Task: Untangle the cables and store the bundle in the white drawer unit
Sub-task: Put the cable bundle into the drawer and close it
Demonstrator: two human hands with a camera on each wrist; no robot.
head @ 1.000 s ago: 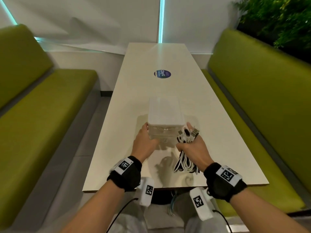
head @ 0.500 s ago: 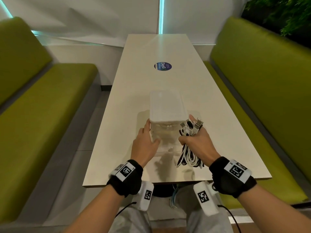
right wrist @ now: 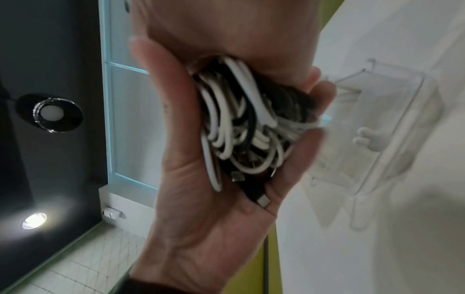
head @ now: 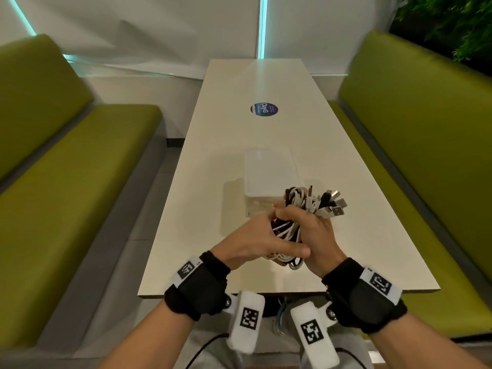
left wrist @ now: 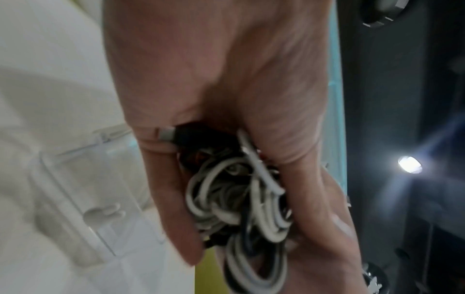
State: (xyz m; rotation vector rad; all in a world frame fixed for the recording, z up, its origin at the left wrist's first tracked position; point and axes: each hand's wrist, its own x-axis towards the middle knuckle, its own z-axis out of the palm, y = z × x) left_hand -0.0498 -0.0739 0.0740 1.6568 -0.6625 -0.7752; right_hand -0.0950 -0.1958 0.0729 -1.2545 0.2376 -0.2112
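A bundle of white and black cables (head: 290, 230) is held above the table between both hands, its USB plugs (head: 332, 206) sticking up to the right. My right hand (head: 311, 230) grips the bundle from the right. My left hand (head: 263, 241) curls round it from the left, thumb across the lower loops. The coiled loops (left wrist: 241, 202) fill the left wrist view and the cable coil (right wrist: 241, 127) lies in my right palm. The white drawer unit (head: 269, 179) stands on the table just beyond the hands, its clear drawer front (right wrist: 372, 127) with a small white handle pulled out.
The long cream table (head: 213, 182) carries a round blue sticker (head: 264, 109) further back. Green benches (head: 66, 182) flank it on both sides, with a plant at the top right. The table's near edge (head: 266, 292) is right below my wrists.
My left hand has left the drawer unit and come across to grip the cable bundle. My right hand has lifted the bundle up and towards me.
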